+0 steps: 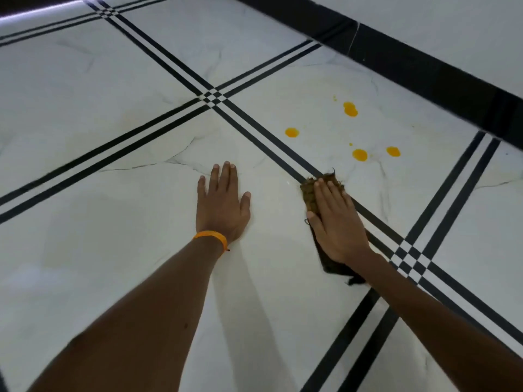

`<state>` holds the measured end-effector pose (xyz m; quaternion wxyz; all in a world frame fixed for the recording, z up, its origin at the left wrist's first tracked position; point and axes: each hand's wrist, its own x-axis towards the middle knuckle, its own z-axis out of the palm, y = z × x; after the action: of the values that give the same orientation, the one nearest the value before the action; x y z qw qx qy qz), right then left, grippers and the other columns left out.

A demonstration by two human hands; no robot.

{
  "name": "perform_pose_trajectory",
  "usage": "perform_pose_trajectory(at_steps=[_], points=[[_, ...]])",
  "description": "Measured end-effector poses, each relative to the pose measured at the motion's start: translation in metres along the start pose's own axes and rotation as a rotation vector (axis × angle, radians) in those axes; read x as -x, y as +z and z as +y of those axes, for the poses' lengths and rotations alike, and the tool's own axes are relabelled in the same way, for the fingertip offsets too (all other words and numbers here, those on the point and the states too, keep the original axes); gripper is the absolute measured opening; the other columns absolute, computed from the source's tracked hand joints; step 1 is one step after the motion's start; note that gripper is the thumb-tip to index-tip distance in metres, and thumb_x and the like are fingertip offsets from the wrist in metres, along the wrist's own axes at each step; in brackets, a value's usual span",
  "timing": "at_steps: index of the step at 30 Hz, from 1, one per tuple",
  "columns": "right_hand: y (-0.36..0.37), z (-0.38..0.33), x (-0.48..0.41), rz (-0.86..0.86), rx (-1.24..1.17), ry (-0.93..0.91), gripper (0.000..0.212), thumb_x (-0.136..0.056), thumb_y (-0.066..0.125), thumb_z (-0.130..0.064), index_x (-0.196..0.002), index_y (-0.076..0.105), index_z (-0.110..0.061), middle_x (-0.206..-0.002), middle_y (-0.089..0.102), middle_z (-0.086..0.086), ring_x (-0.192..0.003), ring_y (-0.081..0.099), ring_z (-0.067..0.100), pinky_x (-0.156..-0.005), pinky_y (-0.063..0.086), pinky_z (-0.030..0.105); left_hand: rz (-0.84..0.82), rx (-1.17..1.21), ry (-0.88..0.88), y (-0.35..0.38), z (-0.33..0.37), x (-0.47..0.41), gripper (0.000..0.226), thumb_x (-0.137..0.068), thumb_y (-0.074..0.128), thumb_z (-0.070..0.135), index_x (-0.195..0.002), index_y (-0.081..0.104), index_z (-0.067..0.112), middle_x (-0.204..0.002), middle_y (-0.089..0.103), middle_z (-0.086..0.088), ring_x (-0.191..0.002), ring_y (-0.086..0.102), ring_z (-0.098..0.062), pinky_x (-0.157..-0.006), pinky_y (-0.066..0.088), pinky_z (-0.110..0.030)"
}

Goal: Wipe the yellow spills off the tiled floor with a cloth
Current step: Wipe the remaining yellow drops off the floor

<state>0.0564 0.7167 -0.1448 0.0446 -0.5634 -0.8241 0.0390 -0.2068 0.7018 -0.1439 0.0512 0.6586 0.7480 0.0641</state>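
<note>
Brown, frayed cloth point(310, 195) sits under the right hand point(336, 222). Fingers point(329, 193) flat and extended, pressed down on top of it, palm pinning it to the floor, not curled around it. Front end of the cloth pokes out past the fingertips and lies across a black stripe point(283, 145) of the tile border; a darker tail end sticks out behind the wrist.

Left hand point(222, 205): fingers spread, released, palm flat on bare white marble-look tile floor point(127, 264), holding nothing. Orange band point(210, 237) on that wrist. Both forearms bare, reaching forward from the bottom of the view.

Yellow spills point(351, 109) are on the next tile over, ahead of the cloth on the far side of the black stripe, not touching it. Several round blobs plus a few small specks; nearest blob point(359, 155) is near the cloth's front edge. Black skirting strip point(424, 66) runs behind the spills at upper right.
</note>
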Motion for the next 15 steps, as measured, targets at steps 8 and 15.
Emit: perform_pose_trajectory(at_steps=[8,15], points=[[-0.006,0.039,-0.084,0.060,-0.003,0.350,0.083,-0.095,0.008,-0.048,-0.156,0.024,0.005,-0.164,0.026,0.023,-0.154,0.021,0.035,-0.127,0.012,0.048,0.042,0.051,0.083,0.007,-0.008,-0.028,0.068,-0.099,0.018,0.040,-0.158,0.014,0.007,-0.167,0.015,-0.010,-0.155,0.010,-0.024,-0.125,0.010,-0.047],[-0.018,0.076,-0.074,0.022,-0.015,0.137,0.077,-0.099,0.017,-0.049,-0.157,0.027,0.000,-0.165,0.026,0.017,-0.155,0.021,0.031,-0.126,0.012,0.043,0.018,0.045,0.073,0.002,-0.003,-0.035,0.069,-0.099,0.015,0.042,-0.160,0.009,0.010,-0.168,0.009,-0.006,-0.155,0.003,-0.020,-0.126,0.005,-0.044]])
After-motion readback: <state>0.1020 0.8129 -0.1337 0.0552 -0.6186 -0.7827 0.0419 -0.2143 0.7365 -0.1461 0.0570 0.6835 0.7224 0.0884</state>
